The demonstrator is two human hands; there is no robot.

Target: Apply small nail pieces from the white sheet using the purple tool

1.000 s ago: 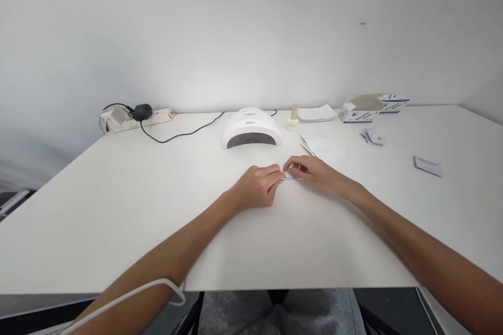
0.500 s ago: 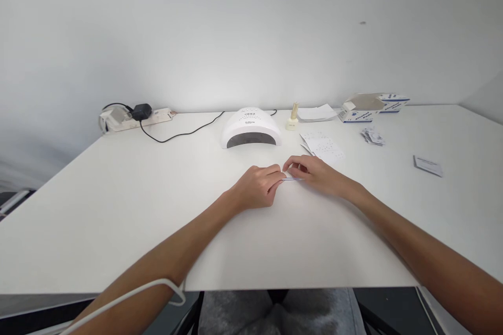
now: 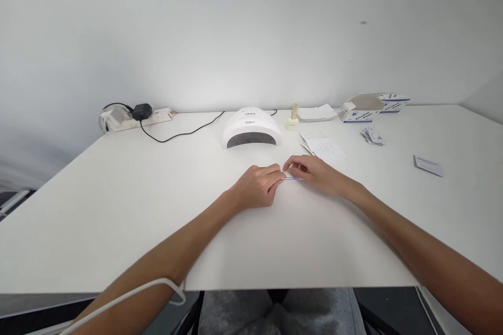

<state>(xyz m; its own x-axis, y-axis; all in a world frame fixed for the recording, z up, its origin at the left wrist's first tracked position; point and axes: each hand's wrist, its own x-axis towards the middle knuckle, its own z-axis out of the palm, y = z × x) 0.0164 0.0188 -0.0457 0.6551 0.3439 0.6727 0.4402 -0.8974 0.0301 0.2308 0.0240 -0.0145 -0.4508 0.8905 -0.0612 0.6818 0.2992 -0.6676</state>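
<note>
Both hands rest on the white table (image 3: 118, 204) in front of a white nail lamp (image 3: 250, 129). My left hand (image 3: 257, 186) lies curled, fingers closed toward the right. My right hand (image 3: 314, 172) meets it fingertip to fingertip and pinches a thin flat strip with a blue edge (image 3: 293, 178), which lies low over the table between the two hands. Whether my left hand grips the strip too is hidden by the fingers.
Behind the hands lie dotted white sheets (image 3: 324, 146), a small cream bottle (image 3: 293, 116) and an open blue-and-white box (image 3: 371, 106). Small packets (image 3: 372, 137) and a card (image 3: 428, 166) lie to the right. A power strip (image 3: 133, 116) with a black cable sits back left.
</note>
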